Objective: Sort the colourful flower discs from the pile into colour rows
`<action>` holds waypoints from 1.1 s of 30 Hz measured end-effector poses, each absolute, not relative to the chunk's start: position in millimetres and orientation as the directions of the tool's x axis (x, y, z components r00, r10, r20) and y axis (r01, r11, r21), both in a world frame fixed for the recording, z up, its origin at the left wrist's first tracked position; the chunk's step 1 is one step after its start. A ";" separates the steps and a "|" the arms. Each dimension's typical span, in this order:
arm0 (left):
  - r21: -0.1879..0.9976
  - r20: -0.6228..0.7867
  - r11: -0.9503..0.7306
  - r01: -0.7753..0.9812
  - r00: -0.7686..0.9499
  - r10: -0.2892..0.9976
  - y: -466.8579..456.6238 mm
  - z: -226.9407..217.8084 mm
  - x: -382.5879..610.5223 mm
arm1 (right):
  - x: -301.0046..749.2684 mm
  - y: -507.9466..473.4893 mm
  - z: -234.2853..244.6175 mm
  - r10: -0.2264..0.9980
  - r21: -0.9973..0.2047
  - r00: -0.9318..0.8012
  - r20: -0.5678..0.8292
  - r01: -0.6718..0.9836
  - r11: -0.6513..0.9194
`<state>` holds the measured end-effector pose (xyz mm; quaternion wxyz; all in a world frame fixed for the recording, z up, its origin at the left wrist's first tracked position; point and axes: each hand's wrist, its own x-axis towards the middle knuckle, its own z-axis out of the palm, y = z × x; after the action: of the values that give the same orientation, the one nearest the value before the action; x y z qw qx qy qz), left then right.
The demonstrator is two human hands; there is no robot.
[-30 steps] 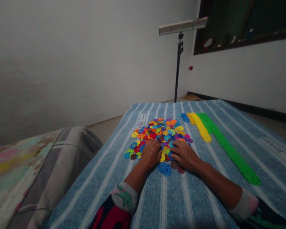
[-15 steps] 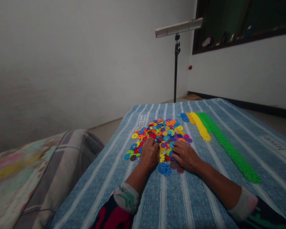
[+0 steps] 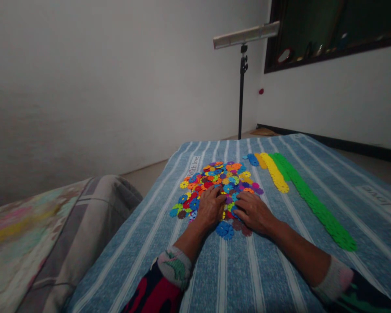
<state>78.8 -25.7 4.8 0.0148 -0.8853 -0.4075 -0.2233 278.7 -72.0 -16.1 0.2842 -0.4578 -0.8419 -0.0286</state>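
A heap of small flower-shaped plastic discs in many colours [image 3: 220, 179] lies on a blue striped cloth [image 3: 247, 269]. My left hand [image 3: 210, 207] rests palm down on the near side of the heap, fingers bent over the discs. Beside it, my right hand [image 3: 252, 211] lies on the heap's near right edge, fingers curled onto the pieces. Whether either hand grips a disc is hidden. A few blue discs [image 3: 224, 229] sit between my wrists.
Sorted rows run away to the right: a long green row [image 3: 309, 200], a yellow row [image 3: 275, 174], a short orange row and a few blue discs [image 3: 252, 160]. A folded patterned blanket [image 3: 45, 243] lies left. A light stand [image 3: 241, 87] is by the far wall.
My left hand has shifted slightly right and forward over the heap. My right hand has stayed nearly still. The view has wobbled a little.
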 end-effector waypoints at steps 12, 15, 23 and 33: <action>0.199 0.409 -0.692 0.695 0.582 0.702 -23.7 5.6 77.6 | 278.4 -73.9 -10.2 0.761 -0.219 -0.412 0.502 0.790 0.573; 0.175 0.360 -0.660 0.731 0.576 0.734 -25.7 8.9 80.0 | 278.6 -74.7 -8.8 0.759 -0.220 -0.416 0.502 0.787 0.577; 0.205 0.356 -0.638 0.742 0.551 0.755 -24.6 6.8 78.6 | 281.2 -73.7 -11.8 0.751 -0.222 -0.400 0.526 0.787 0.575; 0.244 0.464 -0.699 0.672 0.552 0.692 -21.5 4.8 80.1 | 276.5 -76.5 -8.2 0.707 -0.215 -0.412 0.574 0.758 0.616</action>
<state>80.1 -21.5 4.8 -0.0188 -0.8808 -0.3873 -0.2719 276.5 -76.5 -8.2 0.3215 -0.4365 -0.8394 -0.0394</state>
